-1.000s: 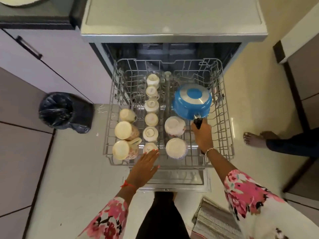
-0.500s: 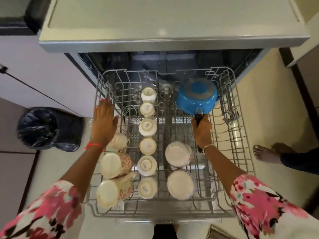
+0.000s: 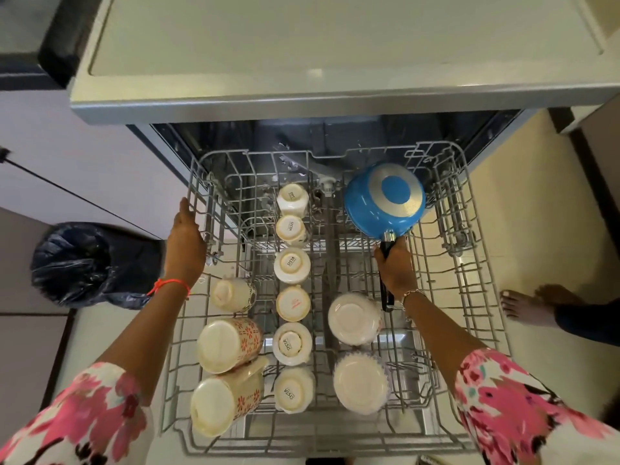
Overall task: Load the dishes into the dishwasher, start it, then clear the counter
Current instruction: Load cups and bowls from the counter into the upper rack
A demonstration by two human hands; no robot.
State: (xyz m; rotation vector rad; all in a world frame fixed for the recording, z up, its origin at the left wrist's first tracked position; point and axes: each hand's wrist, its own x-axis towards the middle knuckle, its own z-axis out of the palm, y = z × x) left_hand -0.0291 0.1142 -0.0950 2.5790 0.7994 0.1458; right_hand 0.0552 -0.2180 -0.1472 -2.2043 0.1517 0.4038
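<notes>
Right hand (image 3: 396, 273) fingers wrapped round the handle (image 3: 386, 298) of upturned blue saucepan (image 3: 385, 199) just beyond them, rigid, probably bowl-heavy; left hand (image 3: 186, 239) fingers straight against rack (image 3: 194, 176) rim.

The person wears pink-flowered white sleeves (image 3: 77, 414), a red left-wrist thread (image 3: 169, 284) and a thin right-wrist bracelet (image 3: 412, 293).
</notes>
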